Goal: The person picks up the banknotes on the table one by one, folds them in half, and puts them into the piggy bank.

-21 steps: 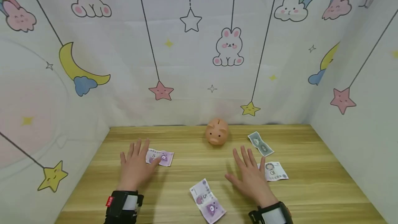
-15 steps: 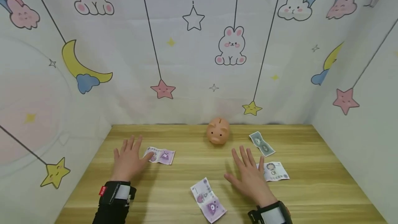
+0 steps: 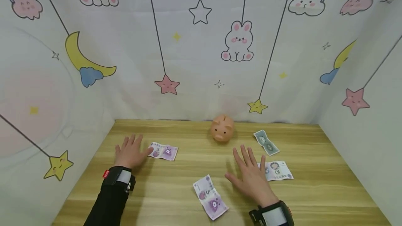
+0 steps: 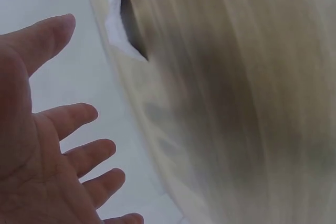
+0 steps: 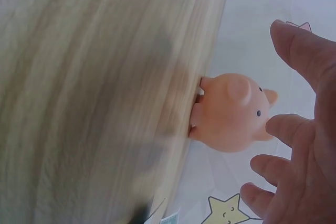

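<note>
1. Backdrop [image 3: 201, 55]: a white cloth printed with stars, bunnies and moons is hung beyond both sets of fingertips.
2. Table [image 3: 176, 180]: wood-grained, spread out below the fingers, with hand shadows cast on it.
3. Right hand [image 3: 252, 177]: raised over the table, fingers straight and splayed wide, nothing gripped.
4. Left hand [image 3: 128, 152]: also raised, fingers spread and thumb stuck well out, nothing gripped.
5. Pig [image 3: 222, 129]: stood upright past the right fingertips, a bit to their left.
6. Four notes, all creased: the front 5 [image 3: 210, 198] is laid nearer the wearer than the right thumb, off to its left; the left 5 [image 3: 166, 152] is partly covered by the left thumb in the head view; the 10 [image 3: 278, 171] is partly hidden behind the right little finger; the green one [image 3: 266, 143] is set just beyond that finger's tip.
</note>
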Tool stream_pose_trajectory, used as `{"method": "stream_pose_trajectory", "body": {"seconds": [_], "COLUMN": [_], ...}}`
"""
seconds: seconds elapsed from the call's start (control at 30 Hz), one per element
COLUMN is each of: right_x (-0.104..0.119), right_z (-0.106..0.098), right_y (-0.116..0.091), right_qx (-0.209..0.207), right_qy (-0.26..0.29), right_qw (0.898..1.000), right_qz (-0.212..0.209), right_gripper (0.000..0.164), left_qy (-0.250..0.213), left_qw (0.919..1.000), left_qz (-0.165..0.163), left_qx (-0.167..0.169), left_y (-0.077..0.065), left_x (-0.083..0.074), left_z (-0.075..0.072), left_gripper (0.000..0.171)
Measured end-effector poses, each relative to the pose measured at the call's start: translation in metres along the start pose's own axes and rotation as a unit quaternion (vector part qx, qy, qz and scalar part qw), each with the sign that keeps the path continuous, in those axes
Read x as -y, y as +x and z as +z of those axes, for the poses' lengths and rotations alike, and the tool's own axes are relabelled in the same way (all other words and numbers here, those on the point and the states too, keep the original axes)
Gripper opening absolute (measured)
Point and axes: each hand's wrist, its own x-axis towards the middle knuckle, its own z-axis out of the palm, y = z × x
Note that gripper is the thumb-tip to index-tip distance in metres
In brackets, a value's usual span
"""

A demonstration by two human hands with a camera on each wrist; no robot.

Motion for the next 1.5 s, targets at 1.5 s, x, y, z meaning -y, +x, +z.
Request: {"method": "stream_pose_trajectory", "body": {"seconds": [1.5], "right_x": [0.019], "right_z": [0.008], "right_y": [0.001], "right_qx": [0.049], "right_qy": [0.017], "right_qw": [0.998], "right_qz": [-0.034], "right_gripper": [0.084], "left_qy": [0.066], "left_qw": [0.9931], "left_qz": [0.052], "left_qx": [-0.082], "left_y": [-0.005], "left_x": [-0.022], "left_z": [0.018], "left_gripper": [0.032]}}
